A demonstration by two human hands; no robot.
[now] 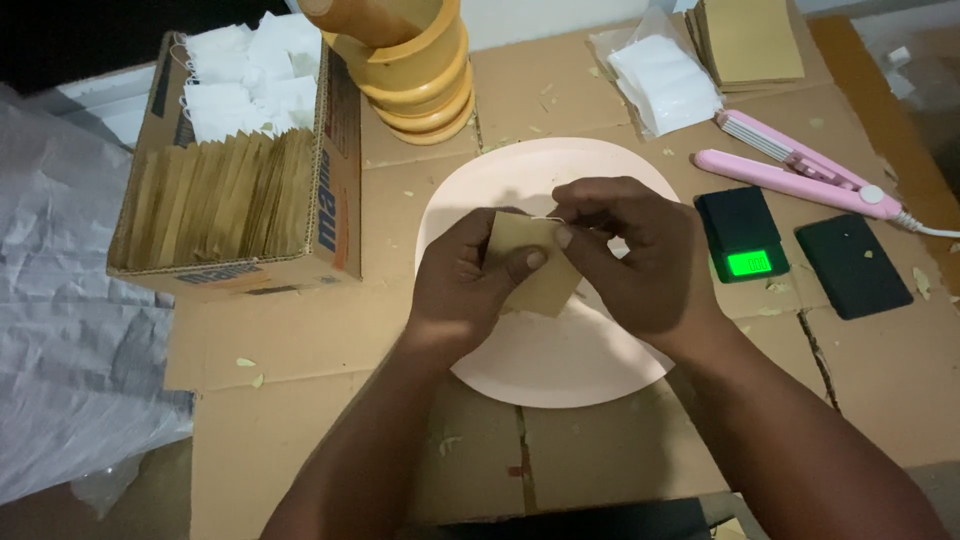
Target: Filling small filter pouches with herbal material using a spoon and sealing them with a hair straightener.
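Fingers of both hands are closed on one brown paper envelope above the pink plate; many finished-looking envelopes are filed in the left box.

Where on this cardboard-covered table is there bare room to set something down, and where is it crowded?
Bare cardboard lies between the open cardboard box of brown envelopes and the round pale pink plate, and right of the plate below the flat black rectangular lid. The top right is crowded: small black digital scale, pink hair-straightener-style sealer, bag of white sachets.
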